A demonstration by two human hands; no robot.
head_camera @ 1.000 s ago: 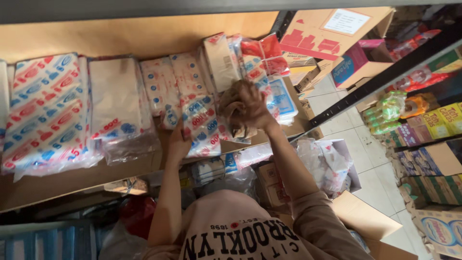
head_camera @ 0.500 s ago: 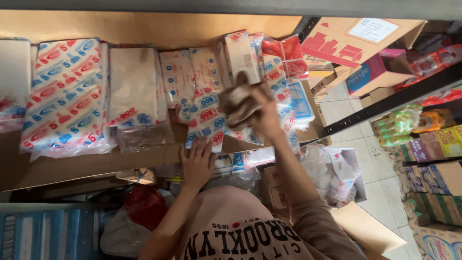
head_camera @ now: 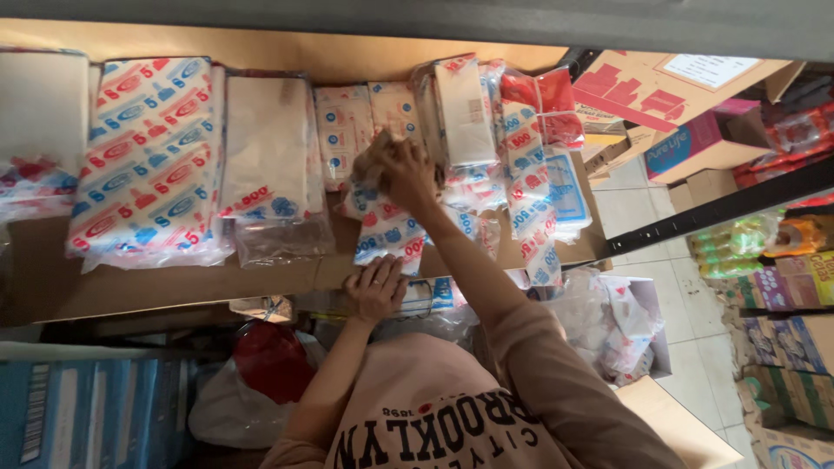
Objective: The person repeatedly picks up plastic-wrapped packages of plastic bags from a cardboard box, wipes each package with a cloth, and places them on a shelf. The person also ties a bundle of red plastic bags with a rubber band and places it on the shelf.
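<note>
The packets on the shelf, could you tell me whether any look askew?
Yes: the printed packets under the right hand lie tilted and overlapping, overhanging the shelf edge beside the left hand, unlike the flat stacks further left.

A brown cardboard-lined shelf (head_camera: 174,287) carries rows of plastic-wrapped packs. At its left end lies a pale pack (head_camera: 39,104) with a crumpled red and blue bag (head_camera: 35,187) on its near part. Next to it sits a wide pack printed in red and blue (head_camera: 148,156), reaching close to the front edge. Beside that lies a plain whitish pack (head_camera: 265,139) with loose clear wrap (head_camera: 282,239) at its near end. Smaller printed packs (head_camera: 347,130) lie around the middle, some overlapping. Toward the right end, tall narrow packs (head_camera: 465,108) stand on edge, with a red pack (head_camera: 547,104) beside them at the back.
</note>
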